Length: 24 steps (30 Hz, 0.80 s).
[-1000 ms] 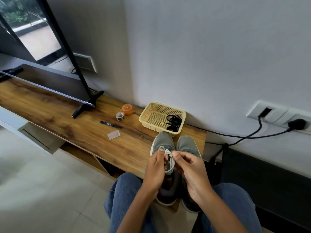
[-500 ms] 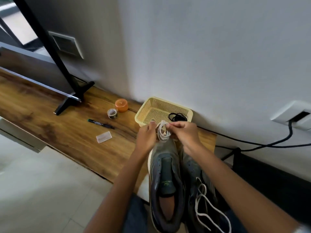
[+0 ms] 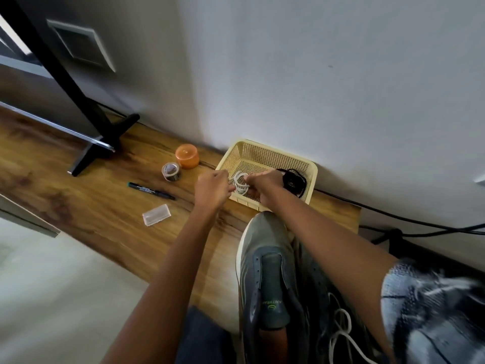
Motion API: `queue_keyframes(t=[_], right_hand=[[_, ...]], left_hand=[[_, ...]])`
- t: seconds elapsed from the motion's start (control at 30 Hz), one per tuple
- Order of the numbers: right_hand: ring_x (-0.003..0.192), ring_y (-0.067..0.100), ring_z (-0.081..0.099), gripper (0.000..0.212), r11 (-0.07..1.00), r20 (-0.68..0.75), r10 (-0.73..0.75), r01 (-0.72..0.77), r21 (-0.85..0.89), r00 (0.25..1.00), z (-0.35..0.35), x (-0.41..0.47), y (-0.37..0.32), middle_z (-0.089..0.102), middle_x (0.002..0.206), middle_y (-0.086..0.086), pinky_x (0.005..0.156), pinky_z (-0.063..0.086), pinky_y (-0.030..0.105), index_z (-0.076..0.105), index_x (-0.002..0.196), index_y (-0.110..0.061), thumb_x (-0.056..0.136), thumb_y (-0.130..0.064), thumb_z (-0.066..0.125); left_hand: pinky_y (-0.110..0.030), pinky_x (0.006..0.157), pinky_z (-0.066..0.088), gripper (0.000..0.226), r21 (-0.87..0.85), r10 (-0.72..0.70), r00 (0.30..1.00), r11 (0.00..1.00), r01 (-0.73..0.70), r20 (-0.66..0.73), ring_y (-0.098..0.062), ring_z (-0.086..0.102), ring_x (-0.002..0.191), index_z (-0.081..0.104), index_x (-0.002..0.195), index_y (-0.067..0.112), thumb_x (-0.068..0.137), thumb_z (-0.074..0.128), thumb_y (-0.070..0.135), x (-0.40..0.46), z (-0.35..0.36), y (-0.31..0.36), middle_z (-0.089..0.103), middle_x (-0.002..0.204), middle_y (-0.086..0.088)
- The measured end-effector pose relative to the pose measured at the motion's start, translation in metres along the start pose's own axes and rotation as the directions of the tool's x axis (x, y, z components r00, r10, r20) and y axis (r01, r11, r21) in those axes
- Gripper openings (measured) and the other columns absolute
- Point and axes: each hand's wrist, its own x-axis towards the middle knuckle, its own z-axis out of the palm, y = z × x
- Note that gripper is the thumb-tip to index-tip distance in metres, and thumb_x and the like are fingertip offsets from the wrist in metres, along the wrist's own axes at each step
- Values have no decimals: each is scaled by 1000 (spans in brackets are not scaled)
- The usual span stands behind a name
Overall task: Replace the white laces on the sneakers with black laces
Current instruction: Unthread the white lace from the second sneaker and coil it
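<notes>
A coiled white lace [image 3: 240,183] hangs over the yellow mesh basket [image 3: 265,149], held between both hands. My left hand [image 3: 213,189] pinches its left side and my right hand [image 3: 263,185] grips its right side. Black laces [image 3: 295,181] lie bundled in the basket's right end. Two grey sneakers stand at the near edge of the wooden shelf: the left sneaker [image 3: 265,279] has bare eyelets, and the right sneaker [image 3: 338,321] still carries its white lace, partly hidden by my right arm.
On the wooden shelf [image 3: 86,206] lie a black marker [image 3: 151,191], a clear plastic case [image 3: 156,214], a tape roll [image 3: 171,172] and an orange lid [image 3: 186,155]. A black stand foot [image 3: 102,145] sits further left. Cables [image 3: 420,224] run along the wall at right.
Both hands carried the coiled white lace forward from above the sneakers to over the basket. The camera tilted down and closer to the shelf.
</notes>
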Motion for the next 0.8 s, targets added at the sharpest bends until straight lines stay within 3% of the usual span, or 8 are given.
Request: queue_keyframes(t=[0.13,0.27,0.37,0.43,0.5,0.63,0.73,0.8], right_hand=[[63,23,63,12,999,50,39,-40,20,998,8,7,0,64,97,25,46,55,28,53,87,6,83,10,64],[56,20,59,20,988,64,42,-32,-152,997,12,9,-1,66,105,26,52,54,28,56,109,15,90,8,55],[57,23,58,18,952,42,-15,27,-304,999,11,10,-1,68,97,26,67,56,37,60,105,15,91,6,56],[62,26,61,16,915,16,-68,69,-397,998,9,8,-2,69,92,24,71,57,40,62,103,12,92,3,56],[67,28,64,16,888,20,-101,99,-448,995,5,5,-2,69,91,25,73,58,42,63,104,9,94,1,53],[70,25,65,20,849,17,-182,166,-502,983,-13,-7,-3,70,99,22,77,58,43,66,103,7,95,2,48],[86,25,67,24,810,51,-308,290,-510,950,-32,-28,-7,69,107,11,81,57,43,69,95,-2,91,5,46],[78,22,64,25,819,74,-351,344,-460,933,-46,-46,-8,68,98,7,77,57,40,68,88,-8,90,5,46]], left_hand=[[-35,80,51,25,6,77,989,997,-77,-125,-14,64,81,65,78,27,97,49,21,-5,1,-13,69,86,2],[-41,93,49,30,22,97,979,995,-95,-182,-24,64,100,69,112,16,95,45,13,-12,4,-20,69,110,-8],[-32,83,48,35,46,105,980,994,-99,-171,-8,59,80,67,118,15,94,42,8,-15,5,-20,68,99,2],[-32,92,49,36,61,110,983,993,-102,-149,-11,61,91,64,123,14,95,42,8,-18,6,-19,68,109,1],[-43,100,48,38,70,119,984,991,-111,-129,-23,62,108,62,126,14,93,43,10,-20,5,-19,67,119,-3],[-44,95,51,41,83,133,986,989,-124,-105,-16,64,104,65,122,19,86,46,22,-26,4,-24,68,115,0],[-25,78,52,38,93,154,982,985,-144,-110,-3,60,83,62,126,17,92,45,14,-45,4,-22,66,114,5],[-25,78,49,38,134,180,979,977,-166,-97,-5,59,85,58,129,17,95,44,11,-61,6,-24,63,120,4]])
